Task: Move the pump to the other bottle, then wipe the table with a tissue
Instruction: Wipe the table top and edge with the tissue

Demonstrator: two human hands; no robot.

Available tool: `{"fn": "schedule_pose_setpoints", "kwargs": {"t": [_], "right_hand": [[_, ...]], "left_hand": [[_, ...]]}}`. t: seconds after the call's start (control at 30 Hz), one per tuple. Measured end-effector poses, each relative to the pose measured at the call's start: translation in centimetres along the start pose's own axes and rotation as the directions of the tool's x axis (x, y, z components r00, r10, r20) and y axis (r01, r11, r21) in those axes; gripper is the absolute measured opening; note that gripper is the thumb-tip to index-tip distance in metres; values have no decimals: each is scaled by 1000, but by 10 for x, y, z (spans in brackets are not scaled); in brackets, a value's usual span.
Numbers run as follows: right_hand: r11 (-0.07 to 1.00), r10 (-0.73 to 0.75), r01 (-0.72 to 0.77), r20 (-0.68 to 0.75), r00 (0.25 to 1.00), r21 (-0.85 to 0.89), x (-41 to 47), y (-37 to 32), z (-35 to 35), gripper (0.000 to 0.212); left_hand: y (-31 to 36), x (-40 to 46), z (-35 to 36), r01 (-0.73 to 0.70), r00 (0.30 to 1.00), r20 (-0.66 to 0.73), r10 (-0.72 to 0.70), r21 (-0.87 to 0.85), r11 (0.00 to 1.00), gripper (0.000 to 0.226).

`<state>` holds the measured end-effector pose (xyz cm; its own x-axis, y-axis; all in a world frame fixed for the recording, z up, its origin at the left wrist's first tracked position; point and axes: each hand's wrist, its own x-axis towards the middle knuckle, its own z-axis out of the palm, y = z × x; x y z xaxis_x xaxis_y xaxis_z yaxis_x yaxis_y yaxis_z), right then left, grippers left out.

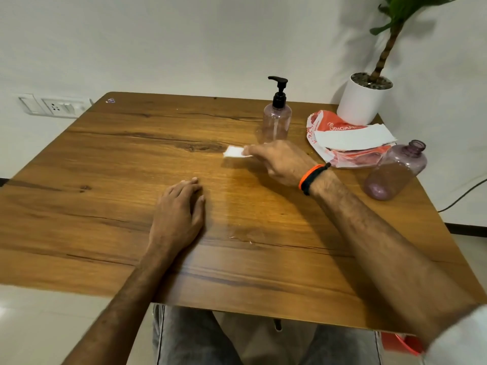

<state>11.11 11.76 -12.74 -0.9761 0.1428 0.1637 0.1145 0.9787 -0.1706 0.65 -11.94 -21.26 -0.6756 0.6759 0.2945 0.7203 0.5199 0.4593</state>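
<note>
So the right hand (276, 160) is out over the middle of the wooden table (105, 206), pinching a small folded white tissue (234, 152) between thumb and fingertips, with the tissue pressed down against the tabletop. There's an orange and black wristband (311, 177) on that wrist. The left hand (179, 209) lies flat on the table, palm down, fingers loose and together, holding nothing, at about 7 o'clock from the tissue.

The black pump (278, 92) sits screwed onto a clear purplish bottle (276, 122) standing upright at roughly 1 o'clock from the tissue, just beyond the right hand's knuckles. The other purplish bottle (395, 169) has no cap at all, its neck open, and it stands at about 3 o'clock, near the table's right edge.

Between the two bottles lies an orange and white tissue pack (329, 125) with a stack of white tissues (353, 137) sticking out on top. Behind it, at the far right corner, stands a potted plant (365, 98) in a white pot.
</note>
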Motion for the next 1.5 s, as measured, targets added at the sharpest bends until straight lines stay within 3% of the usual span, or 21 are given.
{"fn": "schedule_pose_setpoints", "kwargs": {"t": [0.17,0.57,0.67,0.73,0.8,0.87,0.93,1.0,1.07,1.13,1.17,1.2,1.33,1.5], "right_hand": [[994,44,-64,217,975,88,-19,12,23,37],[895,-180,101,146,973,434,-108,-50,44,36],[835,-162,43,171,972,548,-106,-53,28,28],[646,-47,-86,152,987,758,-97,-54,21,24],[244,117,-230,207,971,942,-88,-53,16,29],[-111,200,-305,322,925,946,-79,-52,15,30],[-293,225,-320,391,893,901,-73,-51,16,28],[-363,248,-314,416,875,877,-70,-51,20,25],[-383,273,-292,410,870,876,-69,-53,24,24],[-382,298,-272,396,869,883,-68,-55,28,24],[-379,317,-262,390,864,888,-68,-56,29,26],[-375,340,-254,387,857,892,-67,-56,30,28],[-292,434,-236,349,831,927,-69,-54,31,25],[-32,475,-319,295,829,947,-73,-46,30,17]], "left_hand": [[1,0,0,-4,1000,-1,4,-2,1000,36],[4,-1,-1,-5,1000,-11,6,19,1000,34],[3,-1,-3,-8,1000,5,8,3,1000,35],[3,-1,-4,-9,1000,10,9,-1,1000,35],[5,0,-4,-3,1000,3,3,8,1000,34],[8,2,-6,4,1000,-6,-4,-30,1000,31],[13,3,-10,27,999,-40,-33,-150,988,28],[24,2,-15,77,992,-76,-105,-303,950,24],[38,1,-18,167,980,-9,-201,-521,837,23],[52,1,-21,336,938,224,-264,-771,541,28],[57,2,-22,414,907,334,-255,-818,400,35],[62,2,-23,465,883,403,-239,-821,333,42],[71,3,-25,501,861,421,-284,-796,339,47],[72,3,-28,518,850,417,-322,-771,370,37]]}}
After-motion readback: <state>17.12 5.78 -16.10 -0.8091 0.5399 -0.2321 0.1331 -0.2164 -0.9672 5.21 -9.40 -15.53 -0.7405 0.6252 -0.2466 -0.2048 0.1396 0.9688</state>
